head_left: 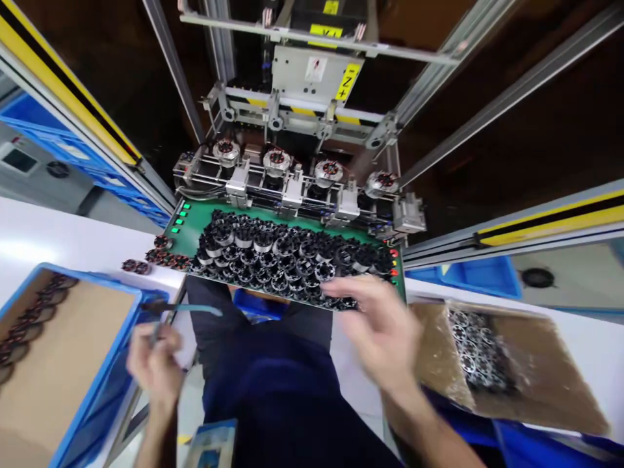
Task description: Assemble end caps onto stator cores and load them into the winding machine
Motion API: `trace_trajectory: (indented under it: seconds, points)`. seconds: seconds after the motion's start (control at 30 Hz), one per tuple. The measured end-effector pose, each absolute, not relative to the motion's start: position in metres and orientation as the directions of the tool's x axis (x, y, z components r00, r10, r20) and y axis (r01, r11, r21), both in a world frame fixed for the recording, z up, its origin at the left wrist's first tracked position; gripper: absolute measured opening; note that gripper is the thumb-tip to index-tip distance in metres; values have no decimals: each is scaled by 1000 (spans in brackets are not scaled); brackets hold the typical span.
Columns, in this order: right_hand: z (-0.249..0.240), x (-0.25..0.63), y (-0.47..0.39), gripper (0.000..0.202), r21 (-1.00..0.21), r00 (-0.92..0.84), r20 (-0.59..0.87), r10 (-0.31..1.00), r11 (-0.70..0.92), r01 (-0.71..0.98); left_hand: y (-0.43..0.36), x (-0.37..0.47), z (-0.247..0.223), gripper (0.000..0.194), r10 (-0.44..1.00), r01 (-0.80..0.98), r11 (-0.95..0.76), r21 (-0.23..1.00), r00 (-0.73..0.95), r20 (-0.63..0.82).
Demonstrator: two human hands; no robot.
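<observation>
My left hand is closed around a blurred tool, which looks like pliers with a curved teal handle. It is beside the rim of a blue tray at the left. My right hand, also blurred, has its fingers apart over the front right edge of a dense bed of black-and-silver motor stator cores. Its fingertips overlap the cores, and I cannot tell whether they touch. Those cores cover much of a green work plate. Several wound stators with reddish copper are at the plate's left corner.
Behind the plate, a machine fixture carries several round wound stators. A blue tray with cardboard and a row of stators is at left. At right, bare cores lie in plastic on cardboard. Yellow-black posts flank the station.
</observation>
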State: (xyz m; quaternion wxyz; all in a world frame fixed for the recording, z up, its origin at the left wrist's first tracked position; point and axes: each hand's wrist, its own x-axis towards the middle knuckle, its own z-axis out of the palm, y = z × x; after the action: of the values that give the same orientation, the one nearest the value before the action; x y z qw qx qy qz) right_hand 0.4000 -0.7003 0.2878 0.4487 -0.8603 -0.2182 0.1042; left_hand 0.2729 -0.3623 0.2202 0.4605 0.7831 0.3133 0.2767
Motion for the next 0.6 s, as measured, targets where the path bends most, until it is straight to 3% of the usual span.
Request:
trace_trajectory:
  seconds: [0.1,0.17,0.27,0.37,0.47,0.53,0.6]
  points:
    - [255,396,-675,64,-926,866,100,490,-272,261,-446,296,211,24,471,100,-317,943,880,65]
    - [236,392,-665,81,-968,849,52,526,-182,172,-488,310,215,22,169,-17,-262,965,984,63]
    - [226,392,-678,79,-991,828,-52,559,-134,28,-518,328,232,23,-271,-151,-255,955,959,79]
    - [241,413,-715,59,-984,788,-105,607,-180,8,-508,339,237,39,-557,-213,-384,898,829,-42]
    - [273,469,-764,37,-923,817,-82,570,-352,153,-454,337,205,65,-558,-106,-535,838,790,-255]
    - [298,524,-800,34,-830,833,-27,552,-477,289,-392,332,163,54,-366,91,-627,774,843,-395]
    - [325,590,-836,39,-732,812,-15,583,-560,388,-321,329,116,47,-55,276,-691,668,901,-430]
